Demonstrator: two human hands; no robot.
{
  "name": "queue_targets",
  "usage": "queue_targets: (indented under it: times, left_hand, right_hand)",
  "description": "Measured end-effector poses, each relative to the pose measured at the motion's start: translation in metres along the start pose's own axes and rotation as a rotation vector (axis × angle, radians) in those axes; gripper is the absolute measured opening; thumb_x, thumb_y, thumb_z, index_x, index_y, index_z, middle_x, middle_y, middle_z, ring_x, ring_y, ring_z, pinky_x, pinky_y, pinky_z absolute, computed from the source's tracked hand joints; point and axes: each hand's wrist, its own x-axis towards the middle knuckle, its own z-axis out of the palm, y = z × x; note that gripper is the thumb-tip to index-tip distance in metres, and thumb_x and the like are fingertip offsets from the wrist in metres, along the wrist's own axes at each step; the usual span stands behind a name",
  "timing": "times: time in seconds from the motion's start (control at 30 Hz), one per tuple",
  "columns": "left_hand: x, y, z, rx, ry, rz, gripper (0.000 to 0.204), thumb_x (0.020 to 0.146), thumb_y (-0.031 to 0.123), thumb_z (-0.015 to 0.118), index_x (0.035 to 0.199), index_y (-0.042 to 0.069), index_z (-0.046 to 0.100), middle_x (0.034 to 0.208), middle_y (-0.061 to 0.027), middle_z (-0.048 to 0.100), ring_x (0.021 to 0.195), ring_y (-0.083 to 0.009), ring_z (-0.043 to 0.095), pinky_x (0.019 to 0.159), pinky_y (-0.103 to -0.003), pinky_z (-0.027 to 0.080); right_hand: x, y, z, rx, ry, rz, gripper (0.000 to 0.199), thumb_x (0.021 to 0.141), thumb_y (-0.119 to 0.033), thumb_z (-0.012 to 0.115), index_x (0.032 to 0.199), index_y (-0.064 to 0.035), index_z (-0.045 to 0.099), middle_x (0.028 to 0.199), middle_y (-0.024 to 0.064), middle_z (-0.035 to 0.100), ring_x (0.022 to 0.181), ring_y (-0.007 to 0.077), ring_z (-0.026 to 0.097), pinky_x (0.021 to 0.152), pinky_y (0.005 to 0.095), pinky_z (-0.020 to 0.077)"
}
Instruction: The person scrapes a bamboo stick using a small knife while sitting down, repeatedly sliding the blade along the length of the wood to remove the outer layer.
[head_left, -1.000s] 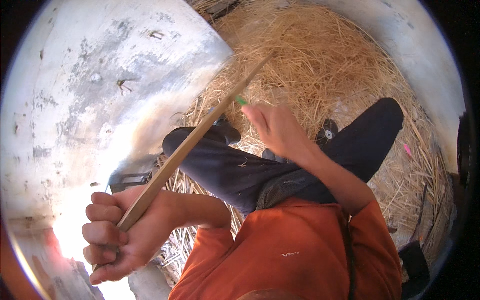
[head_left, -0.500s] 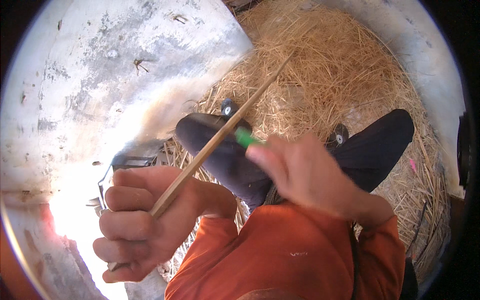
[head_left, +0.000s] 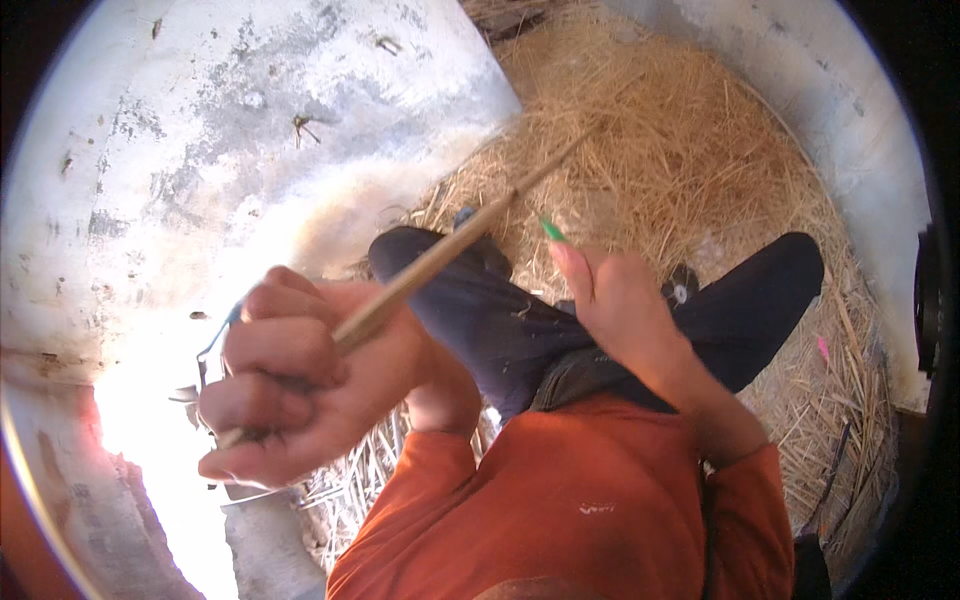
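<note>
My left hand (head_left: 300, 370) is closed in a fist around the lower part of a long wooden stick (head_left: 430, 265). The stick slants up and away to the right, its thin far end over the straw. In my right hand (head_left: 630, 305) is a green-handled knife (head_left: 551, 230); its blade is thin and blurred, pointing toward the stick. A small gap shows between the green handle and the stick. Part of the stick inside my left fist is hidden by the fingers.
My crossed legs in dark trousers (head_left: 470, 330) lie below the stick. Dry straw (head_left: 690, 140) covers the ground ahead. A whitish, stained slab (head_left: 250, 130) stands at the left, and a pale curved wall (head_left: 850, 130) at the right. A pink scrap (head_left: 823, 347) lies in the straw.
My right hand with the knife has moved outward, away from my body. My left fist has risen a little and tilted, shifting the stick with it.
</note>
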Motion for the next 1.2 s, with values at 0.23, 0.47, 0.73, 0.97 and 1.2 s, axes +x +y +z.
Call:
queue_targets:
  times: [0.23,0.47,0.73,0.97,1.2]
  left_hand:
    - [-0.003,0.004,0.005,-0.228,-0.108,-0.071,0.050,0.097,0.047,0.023,0.059,0.015,0.026,0.045,0.0009,0.029,0.041,-0.0064,0.014,0.041,-0.022,0.016]
    - [-0.002,0.004,0.019,-0.204,0.075,0.011,0.051,0.098,0.043,0.025,0.056,0.015,0.023,0.043,0.0014,0.027,0.039,-0.0058,0.010,0.039,-0.021,0.013]
    - [0.006,-0.001,0.023,0.149,0.150,0.121,0.047,0.099,0.040,0.026,0.058,0.016,0.023,0.046,0.0045,0.022,0.041,-0.0047,0.012,0.038,-0.021,0.012]
    - [0.005,0.000,0.016,0.104,0.083,0.108,0.048,0.100,0.039,0.016,0.064,0.013,0.035,0.050,0.0050,0.029,0.040,-0.0049,0.028,0.035,-0.018,0.024]
    - [0.002,-0.005,0.030,0.307,0.245,0.098,0.047,0.098,0.045,0.026,0.060,0.018,0.025,0.048,0.0057,0.018,0.042,-0.0054,0.013,0.042,-0.021,0.012]
  right_hand:
    - [-0.034,-0.065,-0.035,0.248,-0.286,-0.206,0.031,0.095,-0.026,0.045,0.082,0.0009,0.055,0.058,0.0223,0.052,0.058,0.0428,0.055,0.050,0.0450,0.0408]
    - [-0.023,-0.038,-0.027,0.118,-0.124,-0.219,0.026,0.091,-0.022,0.053,0.079,0.0005,0.053,0.055,0.0210,0.050,0.051,0.0395,0.054,0.045,0.0430,0.0400]
    - [0.008,-0.004,0.007,0.059,0.076,-0.119,0.032,0.093,-0.025,0.049,0.077,0.0019,0.054,0.053,0.0219,0.049,0.049,0.0402,0.053,0.044,0.0438,0.0387]
    - [-0.008,-0.030,-0.004,0.157,-0.039,-0.096,0.033,0.093,-0.027,0.048,0.077,0.0009,0.057,0.054,0.0227,0.051,0.052,0.0411,0.055,0.046,0.0449,0.0403]
    - [0.000,-0.017,-0.004,0.179,-0.052,-0.095,0.046,0.095,-0.035,0.042,0.074,0.0019,0.057,0.060,0.0251,0.054,0.060,0.0433,0.055,0.051,0.0457,0.0432]
